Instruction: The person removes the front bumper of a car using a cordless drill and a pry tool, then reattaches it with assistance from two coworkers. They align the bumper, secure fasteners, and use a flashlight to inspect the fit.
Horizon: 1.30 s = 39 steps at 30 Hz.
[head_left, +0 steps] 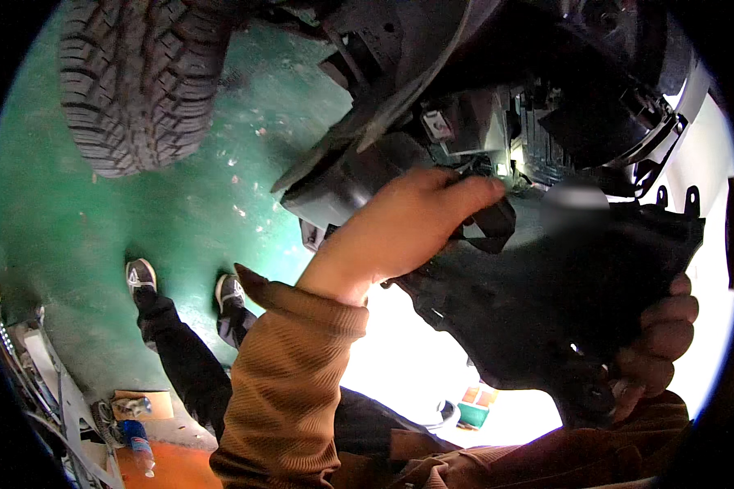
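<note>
My left hand (408, 216) reaches up to the dark underside of a vehicle's body. Its thumb stretches over a small black angular part (491, 228), while the other fingers curl out of sight. What exactly they grip is hidden. On the right, my right hand (661, 346) is closed round the edge of a large black plastic panel (538, 297). This panel hangs below the opened body area and has tabs with slots at its upper right corner. Just above my left hand sits a dark housing (473, 122) with a pale label.
A knobbly tyre (143, 85) stands at upper left. A curved black wheel-arch edge (367, 134) hangs beside my left wrist. My shoes (141, 275) are on the green floor (245, 155). At lower left lie a bottle (139, 448), a piece of cardboard (159, 405) and metal-looking parts (57, 383).
</note>
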Available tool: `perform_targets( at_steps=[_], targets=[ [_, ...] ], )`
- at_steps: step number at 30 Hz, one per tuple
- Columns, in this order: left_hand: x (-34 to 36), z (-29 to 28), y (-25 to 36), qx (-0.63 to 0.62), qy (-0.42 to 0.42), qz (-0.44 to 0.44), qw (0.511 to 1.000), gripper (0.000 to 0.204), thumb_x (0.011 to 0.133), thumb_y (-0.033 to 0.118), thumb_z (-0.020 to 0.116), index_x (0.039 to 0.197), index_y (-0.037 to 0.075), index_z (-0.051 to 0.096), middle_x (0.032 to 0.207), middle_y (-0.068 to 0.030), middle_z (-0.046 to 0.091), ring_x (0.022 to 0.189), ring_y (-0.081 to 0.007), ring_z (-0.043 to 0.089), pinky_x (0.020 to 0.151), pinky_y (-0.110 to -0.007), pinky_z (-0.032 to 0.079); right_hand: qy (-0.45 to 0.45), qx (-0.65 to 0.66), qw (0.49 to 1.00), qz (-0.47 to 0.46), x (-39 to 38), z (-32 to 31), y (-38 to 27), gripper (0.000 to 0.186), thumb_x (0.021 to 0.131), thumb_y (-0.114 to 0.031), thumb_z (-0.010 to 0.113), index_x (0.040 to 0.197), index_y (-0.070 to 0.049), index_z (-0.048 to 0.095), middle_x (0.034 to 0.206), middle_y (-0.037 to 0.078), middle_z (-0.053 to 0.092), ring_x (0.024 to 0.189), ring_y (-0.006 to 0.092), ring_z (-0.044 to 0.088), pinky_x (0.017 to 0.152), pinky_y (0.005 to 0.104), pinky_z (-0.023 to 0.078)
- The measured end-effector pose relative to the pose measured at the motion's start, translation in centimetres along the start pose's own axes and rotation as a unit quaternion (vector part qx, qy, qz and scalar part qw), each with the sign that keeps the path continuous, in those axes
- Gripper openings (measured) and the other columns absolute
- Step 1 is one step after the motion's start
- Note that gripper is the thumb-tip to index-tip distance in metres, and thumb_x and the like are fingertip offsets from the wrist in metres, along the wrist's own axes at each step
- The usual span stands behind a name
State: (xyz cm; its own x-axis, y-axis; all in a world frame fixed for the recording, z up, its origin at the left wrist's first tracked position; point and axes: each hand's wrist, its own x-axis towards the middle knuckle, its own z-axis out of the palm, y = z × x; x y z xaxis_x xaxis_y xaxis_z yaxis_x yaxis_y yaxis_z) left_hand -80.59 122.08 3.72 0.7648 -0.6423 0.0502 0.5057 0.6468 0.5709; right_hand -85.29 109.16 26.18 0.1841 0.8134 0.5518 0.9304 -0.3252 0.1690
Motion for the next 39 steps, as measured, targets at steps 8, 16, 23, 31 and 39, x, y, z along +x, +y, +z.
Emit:
perform_targets(
  at_steps=[8,16,23,31,39],
  targets=[
    [-1.1,0.3,-0.1,0.128,0.024,0.069,0.989,0.03,0.103,0.023,0.056,0.123,0.007,0.072,0.114,-0.0107,0.071,0.106,-0.017,0.067,0.089,-0.028,0.052,-0.053,-0.044,0.998,-0.005,1.1,0.0,-0.2,0.026,0.096,-0.035,0.043,0.075,-0.023,0.053,0.079,-0.004,0.043,0.082,0.0169,0.047,0.091,0.0398,0.039],
    [-1.8,0.5,-1.0,0.158,0.041,0.164,0.973,0.03,0.102,0.014,0.055,0.128,0.007,0.069,0.121,-0.0145,0.07,0.112,-0.0199,0.067,0.095,-0.03,0.051,-0.079,0.028,0.995,-0.046,0.6,-1.5,1.1,0.029,0.098,-0.038,0.042,0.075,-0.024,0.053,0.079,-0.004,0.042,0.082,0.0162,0.047,0.091,0.0393,0.039],
    [-1.3,1.2,-0.9,-0.031,0.03,-0.016,0.999,0.03,0.104,0.027,0.057,0.12,0.008,0.073,0.103,-0.0114,0.068,0.095,-0.0167,0.063,0.084,-0.029,0.049,-0.113,0.043,0.991,-0.064,0.5,-2.5,1.1,0.031,0.099,-0.04,0.042,0.075,-0.025,0.054,0.079,-0.005,0.042,0.082,0.0159,0.047,0.09,0.0393,0.039],
    [-1.6,1.8,-2.0,0.03,0.072,0.107,0.991,0.042,0.101,0.037,0.062,0.106,-0.004,0.072,0.074,-0.0056,0.063,0.072,-0.0117,0.055,0.07,-0.028,0.046,-0.057,0.06,0.993,-0.088,1.3,0.2,1.5,0.033,0.099,-0.044,0.041,0.074,-0.026,0.053,0.079,-0.005,0.043,0.083,0.0157,0.047,0.09,0.0399,0.039],
    [-3.9,1.9,0.9,-0.035,0.199,0.136,0.97,0.025,0.1,0.022,0.066,0.106,-0.002,0.068,0.083,0.0024,0.062,0.077,-0.0057,0.051,0.07,-0.023,0.044,-0.206,-0.095,0.972,0.055,2.2,-3.0,-1.9,0.022,0.093,-0.047,0.059,0.087,-0.025,0.061,0.086,-0.002,0.047,0.085,0.0233,0.047,0.083,0.0497,0.041]
  ],
)
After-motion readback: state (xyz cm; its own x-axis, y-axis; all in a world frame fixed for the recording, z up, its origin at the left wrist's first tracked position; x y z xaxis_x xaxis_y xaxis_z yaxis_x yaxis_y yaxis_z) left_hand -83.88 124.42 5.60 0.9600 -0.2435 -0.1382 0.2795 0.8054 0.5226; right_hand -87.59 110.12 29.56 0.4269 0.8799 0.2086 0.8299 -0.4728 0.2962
